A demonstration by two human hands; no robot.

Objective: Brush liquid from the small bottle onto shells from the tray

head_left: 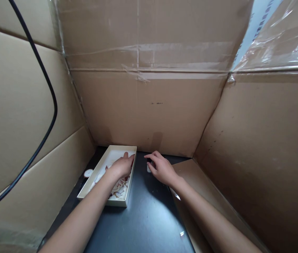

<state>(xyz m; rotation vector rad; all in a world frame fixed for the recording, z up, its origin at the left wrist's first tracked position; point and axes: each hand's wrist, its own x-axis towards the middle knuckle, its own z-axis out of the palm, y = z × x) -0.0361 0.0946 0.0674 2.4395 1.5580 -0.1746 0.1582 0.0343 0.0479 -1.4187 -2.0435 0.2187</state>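
Note:
My left hand (123,166) reaches into a shallow cream box (95,175). Two of its fingers show apart near the box's right wall; the other fingertips are hidden. Under the wrist lie several small pale pieces with reddish-brown markings (120,184), partly covered by my forearm. My right hand (161,168) hovers over the dark table just right of the box, thumb and forefinger apart. Behind its fingers is a small dark and whitish object (149,166); whether the hand touches it I cannot tell.
The black tabletop (138,225) is enclosed by cardboard walls (149,109). A round white piece (88,173) lies left of the box. A cardboard flap (191,175) covers the table's right side. A black cable (51,91) hangs at the left.

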